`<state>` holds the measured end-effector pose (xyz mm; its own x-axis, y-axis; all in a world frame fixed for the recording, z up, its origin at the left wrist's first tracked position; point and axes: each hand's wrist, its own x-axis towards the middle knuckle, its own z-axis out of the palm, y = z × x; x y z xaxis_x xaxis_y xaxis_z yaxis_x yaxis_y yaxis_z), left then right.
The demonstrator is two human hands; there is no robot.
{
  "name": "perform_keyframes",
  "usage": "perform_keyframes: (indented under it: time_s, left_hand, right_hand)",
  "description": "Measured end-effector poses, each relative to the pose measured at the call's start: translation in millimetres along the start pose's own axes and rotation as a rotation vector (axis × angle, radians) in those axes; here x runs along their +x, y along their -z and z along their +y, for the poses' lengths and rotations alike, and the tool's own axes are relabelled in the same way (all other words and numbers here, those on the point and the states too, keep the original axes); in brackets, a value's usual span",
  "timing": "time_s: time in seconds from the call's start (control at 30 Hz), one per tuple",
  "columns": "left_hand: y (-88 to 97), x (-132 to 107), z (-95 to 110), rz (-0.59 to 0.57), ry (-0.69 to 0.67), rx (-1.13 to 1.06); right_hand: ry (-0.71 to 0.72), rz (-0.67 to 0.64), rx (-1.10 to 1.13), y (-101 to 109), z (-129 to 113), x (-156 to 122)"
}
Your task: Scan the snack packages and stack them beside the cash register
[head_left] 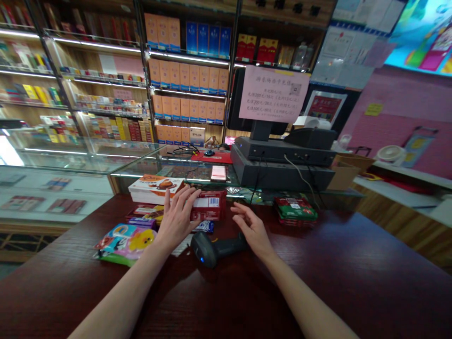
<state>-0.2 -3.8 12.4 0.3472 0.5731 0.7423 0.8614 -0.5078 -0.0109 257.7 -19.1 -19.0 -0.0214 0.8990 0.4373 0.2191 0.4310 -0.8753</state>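
Observation:
On the dark wooden counter, my left hand (pixel 178 212) lies with fingers stretched out over the left end of a dark red packet (pixel 212 202), whose white barcode label faces me. My right hand (pixel 252 228) is to the packet's right, fingers loosely bent and apart, holding nothing. Between my hands, a black barcode scanner (pixel 205 249) with a blue light lies on its side, its handle's end beside my right hand. A blue small packet (pixel 205 227) is partly hidden behind the scanner. Left of my left hand are a white and orange box (pixel 150 188) and a colourful bag (pixel 123 242).
Several red and green packets (pixel 295 209) are stacked at the right. Behind the counter (pixel 353 263) stands a glass case with a monitor (pixel 256 125), its back carrying a pink notice (pixel 270 94), above a cash drawer (pixel 278 172). Stocked shelves (pixel 189 89) line the back wall.

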Motion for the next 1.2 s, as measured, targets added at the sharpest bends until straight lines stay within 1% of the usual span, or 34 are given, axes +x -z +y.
perform_keyframes:
  time_s: [0.1, 0.23, 0.47, 0.53, 0.7, 0.87, 0.93, 1.07, 1.2]
  left_hand:
    - [0.1, 1, 3, 0.001, -0.026, -0.008]
    - [2.7, 1, 8, -0.002, -0.048, -0.020]
    - [5.5, 2, 13, -0.021, -0.077, -0.015]
    - [5.1, 3, 13, -0.029, -0.079, -0.004]
    - [4.0, 4, 13, -0.034, -0.065, 0.005]
    - [1.7, 5, 13, -0.062, -0.030, -0.030]
    - [-0.4, 5, 12, -0.072, -0.024, -0.061]
    - [-2.5, 4, 11, -0.108, -0.013, -0.195]
    - [-1.4, 4, 10, -0.154, -0.005, -0.305]
  right_hand:
    - [-0.021, 0.028, 0.049, -2, -2, 3]
    - [-0.057, 0.027, 0.120, -5, -3, 6]
    - [-0.102, 0.046, 0.171, -10, -7, 9]
    - [-0.104, 0.051, 0.167, -12, -9, 10]
    - [-0.094, 0.017, 0.142, -14, -11, 10]
    - [-0.091, 0.055, 0.165, -17, -13, 10]
    - [-0.089, 0.081, 0.156, -17, -14, 10]
    - [-0.095, 0.134, 0.102, -16, -14, 11]
    - [-0.099, 0.155, 0.083, -14, -13, 11]
